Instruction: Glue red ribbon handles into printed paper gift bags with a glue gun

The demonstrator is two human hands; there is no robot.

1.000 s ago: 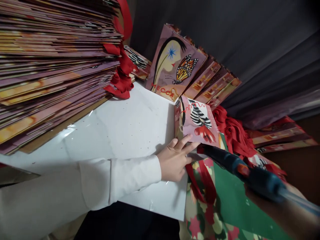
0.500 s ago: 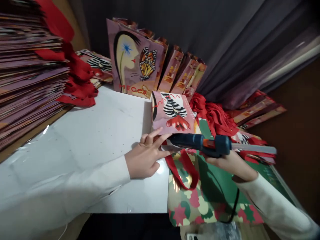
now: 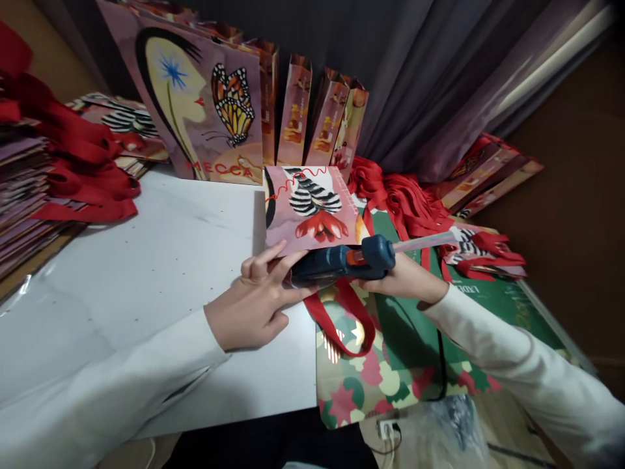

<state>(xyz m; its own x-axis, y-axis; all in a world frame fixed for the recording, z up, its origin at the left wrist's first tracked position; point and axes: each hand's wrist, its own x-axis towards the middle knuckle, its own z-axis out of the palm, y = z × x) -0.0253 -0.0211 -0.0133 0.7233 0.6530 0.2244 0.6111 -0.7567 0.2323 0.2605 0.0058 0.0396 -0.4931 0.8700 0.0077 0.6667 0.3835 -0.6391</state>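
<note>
A dark blue glue gun (image 3: 336,264) is gripped in my right hand (image 3: 398,277), its fingers partly hidden behind the tool. A pale glue stick (image 3: 424,241) juts from its rear. The nozzle end points left, at the near edge of a pink paper bag (image 3: 312,208) printed with zebra stripes and a red flower. Spread fingers of my left hand (image 3: 258,296) touch that same edge, some on the printed face and others below it around the nozzle. A red ribbon handle (image 3: 359,332) loops down just below the gun.
Upright MECCA paper bags (image 3: 195,111) line the back by a dark curtain (image 3: 390,85). Red ribbons (image 3: 415,202) lie in a heap behind the gun. A stack of flat bags (image 3: 22,195) stands at left. Beneath my right arm is a green patterned bag (image 3: 400,352), and a black cord (image 3: 442,365) hangs there.
The view has shifted right and tilted, so things appear further left. My left hand remains at the bag's edge, and the glue gun in my right hand stays close beside it.
</note>
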